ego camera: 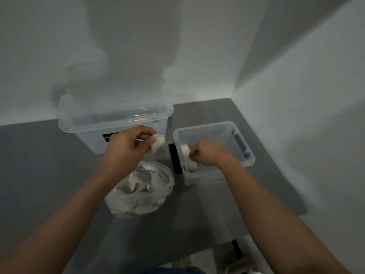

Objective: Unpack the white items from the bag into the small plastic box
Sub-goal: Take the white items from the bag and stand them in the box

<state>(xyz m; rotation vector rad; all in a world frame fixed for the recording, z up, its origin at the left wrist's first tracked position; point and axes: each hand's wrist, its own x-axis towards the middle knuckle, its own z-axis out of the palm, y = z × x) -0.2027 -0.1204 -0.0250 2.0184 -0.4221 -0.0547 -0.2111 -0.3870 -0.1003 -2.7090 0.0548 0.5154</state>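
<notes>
A clear plastic bag (138,191) full of white items lies on the grey table (49,165) near the front. My left hand (128,147) is above it and pinches one white item (158,144) between thumb and fingers. The small clear plastic box (243,139) stands to the right, with white items (187,157) at its left end. My right hand (207,153) is inside the box, blurred, fingers curled at those white items; whether it grips one is unclear.
A larger clear plastic box (114,119) with a dark label stands at the back left against the white wall. A black handle (174,158) is on the small box's left side. The table's right edge meets a wall corner.
</notes>
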